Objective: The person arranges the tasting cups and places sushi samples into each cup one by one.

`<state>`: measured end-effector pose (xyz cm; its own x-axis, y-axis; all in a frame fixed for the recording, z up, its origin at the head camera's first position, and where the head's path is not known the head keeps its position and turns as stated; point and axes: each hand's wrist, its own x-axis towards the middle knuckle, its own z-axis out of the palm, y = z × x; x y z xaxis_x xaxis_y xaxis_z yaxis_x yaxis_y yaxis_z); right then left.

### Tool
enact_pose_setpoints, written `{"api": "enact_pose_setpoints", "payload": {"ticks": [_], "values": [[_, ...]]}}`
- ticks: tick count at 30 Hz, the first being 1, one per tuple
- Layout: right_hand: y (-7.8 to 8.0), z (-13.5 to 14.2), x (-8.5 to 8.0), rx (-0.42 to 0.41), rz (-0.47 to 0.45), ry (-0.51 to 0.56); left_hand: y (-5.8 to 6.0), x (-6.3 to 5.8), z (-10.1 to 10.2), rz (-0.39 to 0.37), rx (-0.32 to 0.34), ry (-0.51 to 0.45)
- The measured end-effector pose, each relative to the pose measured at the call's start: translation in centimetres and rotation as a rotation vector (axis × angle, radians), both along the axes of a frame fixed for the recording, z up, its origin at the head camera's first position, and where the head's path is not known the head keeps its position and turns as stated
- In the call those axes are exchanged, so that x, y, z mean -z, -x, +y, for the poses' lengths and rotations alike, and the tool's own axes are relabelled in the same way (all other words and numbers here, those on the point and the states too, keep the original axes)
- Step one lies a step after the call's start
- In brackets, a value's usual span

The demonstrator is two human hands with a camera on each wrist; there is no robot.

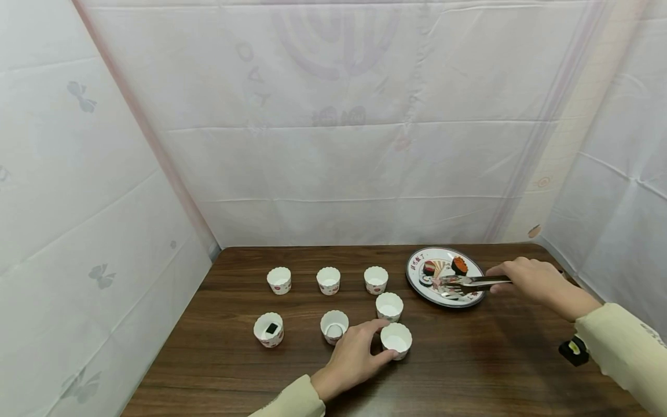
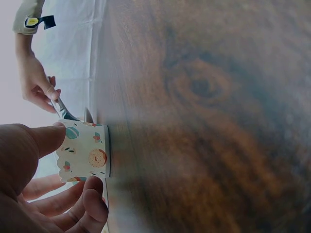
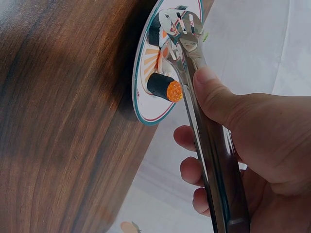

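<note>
My left hand (image 1: 350, 352) holds a small paper baking cup (image 1: 396, 340) at the front right of the group, thumb on one side and fingers on the other. Its fruit and doughnut print shows in the left wrist view. My right hand (image 1: 537, 285) grips metal serving tongs (image 3: 214, 160), their slotted heads over the patterned plate (image 1: 413, 284). On that plate lie an orange-topped sushi roll (image 3: 163, 87), a red-striped sushi piece (image 1: 429, 267) and a white-and-dark piece (image 1: 426, 280). The tong heads overlap a pinkish piece (image 1: 436, 282); I cannot tell whether they pinch it.
More paper cups stand left of the plate: three in the back row, including the back left cup (image 1: 279, 280), and another cup (image 1: 389, 307) just behind the held one. The front left cup (image 1: 263, 333) contains a black piece (image 1: 271, 328). White fabric walls (image 1: 333, 174) enclose the wooden table (image 1: 469, 359).
</note>
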<state>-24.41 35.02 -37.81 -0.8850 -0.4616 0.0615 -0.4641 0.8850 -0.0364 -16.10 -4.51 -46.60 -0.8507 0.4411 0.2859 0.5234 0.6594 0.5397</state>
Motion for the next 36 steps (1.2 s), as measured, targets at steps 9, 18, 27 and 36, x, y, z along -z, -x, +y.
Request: {"api": "enact_pose_setpoints", "payload": {"ticks": [9, 18, 27, 36], "values": [[-0.02, 0.11, 0.13, 0.006, 0.01, 0.004, -0.01, -0.04, 0.03, 0.011, 0.001, -0.003], [-0.25, 0.08, 0.27, 0.017, 0.03, 0.002, 0.05, -0.03, 0.04, 0.011, 0.002, -0.003], [-0.24, 0.02, 0.07, -0.011, 0.071, -0.012, 0.08, -0.11, 0.01, 0.006, 0.002, -0.002], [-0.22, 0.14, -0.62, -0.022, 0.062, -0.01, 0.18, 0.0, 0.02, 0.01, 0.009, 0.002]]}}
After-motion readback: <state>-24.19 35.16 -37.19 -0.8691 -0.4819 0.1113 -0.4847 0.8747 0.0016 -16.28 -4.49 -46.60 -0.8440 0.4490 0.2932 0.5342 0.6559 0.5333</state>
